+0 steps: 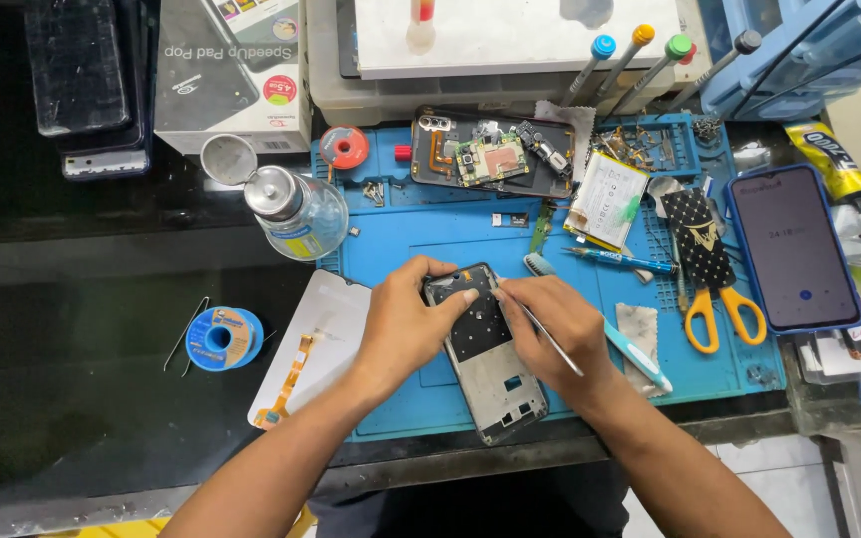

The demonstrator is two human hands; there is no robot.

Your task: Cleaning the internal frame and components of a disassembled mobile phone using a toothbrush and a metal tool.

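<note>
A stripped grey phone frame [490, 371] lies tilted on the blue work mat [430, 234]. My left hand [406, 324] grips the frame's upper left edge, thumb across its top. My right hand [550, 329] holds thin metal tweezers [555, 344] pen-style, with the tip touching the frame's upper right edge near my left thumb. A toothbrush with a light blue handle [640, 357] pokes out from under my right hand.
An opened phone with its circuit board [490, 154] lies at the mat's back, beside a white battery [605, 194]. Yellow-handled scissors [715, 299] and a dark-screened blue phone [794, 249] sit right. A clear bottle [301, 214], solder spool [223, 339] and white display panel [316, 349] sit left.
</note>
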